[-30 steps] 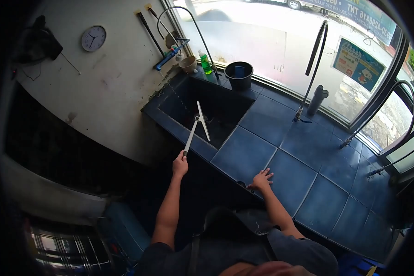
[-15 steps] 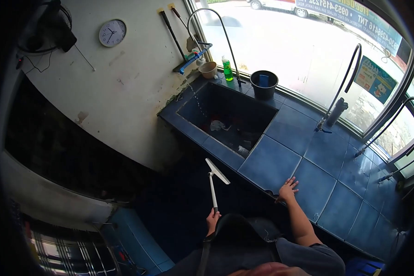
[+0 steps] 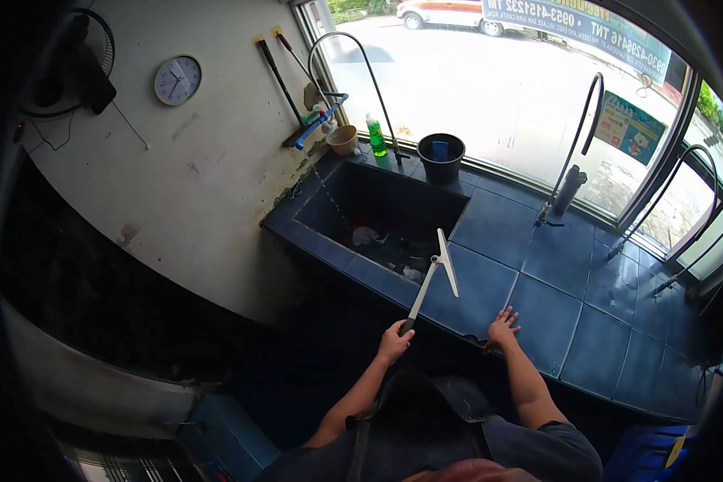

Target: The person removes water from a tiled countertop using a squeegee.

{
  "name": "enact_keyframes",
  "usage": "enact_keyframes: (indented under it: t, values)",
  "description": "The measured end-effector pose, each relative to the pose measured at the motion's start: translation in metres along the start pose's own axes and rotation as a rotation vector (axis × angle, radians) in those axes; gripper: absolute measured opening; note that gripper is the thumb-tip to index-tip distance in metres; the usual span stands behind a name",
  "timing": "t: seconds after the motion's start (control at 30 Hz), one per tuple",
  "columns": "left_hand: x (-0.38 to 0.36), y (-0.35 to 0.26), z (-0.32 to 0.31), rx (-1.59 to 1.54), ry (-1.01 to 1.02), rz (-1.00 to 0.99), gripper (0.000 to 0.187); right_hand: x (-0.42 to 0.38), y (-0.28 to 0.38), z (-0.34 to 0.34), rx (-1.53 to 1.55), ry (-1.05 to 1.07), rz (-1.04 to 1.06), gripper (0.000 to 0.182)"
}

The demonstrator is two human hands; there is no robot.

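My left hand (image 3: 395, 342) is closed around the dark grip of a white squeegee (image 3: 424, 297). The squeegee's blade overlaps the near right corner of the sink (image 3: 361, 269) and the blue tiled countertop (image 3: 490, 221) in this view. My right hand (image 3: 503, 328) rests on the counter's front edge, fingers spread over the tile and holding nothing. Water runs from a blue pipe tap (image 3: 317, 128) into the sink, where a pale crumpled piece (image 3: 365, 235) and dark items lie.
Behind the sink stand a beige bowl (image 3: 343, 141), a green soap bottle (image 3: 376, 136) and a black bucket (image 3: 440, 165) with something blue inside. A gooseneck faucet (image 3: 590, 112) rises near the window. A wall fan (image 3: 72, 68) and clock (image 3: 177, 79) are at left.
My left hand has raised the squeegee forward and to the right, from below the counter to over its edge. My right hand stays on the counter. The view has shifted slightly.
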State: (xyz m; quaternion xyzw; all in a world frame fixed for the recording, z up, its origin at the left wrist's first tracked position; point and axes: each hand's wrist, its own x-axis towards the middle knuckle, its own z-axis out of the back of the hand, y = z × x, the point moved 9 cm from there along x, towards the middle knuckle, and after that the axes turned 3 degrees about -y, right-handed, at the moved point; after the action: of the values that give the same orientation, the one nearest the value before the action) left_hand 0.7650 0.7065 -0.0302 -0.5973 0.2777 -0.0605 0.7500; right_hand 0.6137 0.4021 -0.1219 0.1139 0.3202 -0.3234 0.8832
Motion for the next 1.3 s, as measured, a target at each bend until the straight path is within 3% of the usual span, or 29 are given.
enact_keyframes:
  t: [0.23,0.37,0.43,0.53,0.67,0.83,0.9,0.97,1.03,1.1,1.17,1.3]
  values:
    - [-0.014,0.019,-0.049,-0.16,0.192,0.102,0.036,0.001,0.001,0.001,0.009,-0.007,-0.006,0.15]
    - [-0.009,-0.005,-0.035,0.042,0.25,-0.029,0.035,0.009,-0.001,-0.005,-0.024,-0.003,-0.021,0.152]
    - [-0.01,-0.061,-0.019,0.252,0.096,-0.412,0.034,0.016,-0.001,-0.007,-0.01,-0.006,-0.011,0.153]
    - [-0.006,-0.117,-0.004,0.222,0.04,-0.564,0.033,0.018,-0.001,-0.011,-0.022,0.008,-0.017,0.153]
    - [0.017,-0.158,0.011,0.145,0.019,-0.583,0.029,0.02,-0.006,-0.012,0.003,0.009,-0.023,0.154]
    - [0.067,-0.148,0.013,0.033,0.056,-0.545,0.029,0.021,-0.003,-0.009,-0.019,0.006,-0.061,0.155]
    - [0.084,-0.119,-0.004,-0.165,0.181,-0.275,0.02,0.02,-0.003,-0.011,-0.026,0.015,-0.07,0.156]
    - [0.089,-0.107,-0.016,-0.163,0.16,-0.287,0.017,0.017,-0.002,-0.007,-0.003,-0.052,-0.046,0.156]
    - [0.101,-0.065,-0.025,-0.206,0.182,-0.071,0.017,0.016,-0.002,-0.007,-0.007,-0.053,-0.054,0.155]
    - [0.105,-0.041,-0.03,-0.201,0.17,-0.021,0.019,0.014,0.002,-0.005,0.004,-0.053,-0.058,0.155]
    - [0.113,-0.018,-0.032,0.09,0.193,0.057,0.02,0.012,0.002,-0.001,-0.026,-0.044,-0.099,0.158]
    - [0.131,-0.004,-0.048,0.524,0.313,-0.119,0.028,0.006,0.002,0.003,0.023,-0.089,-0.098,0.155]
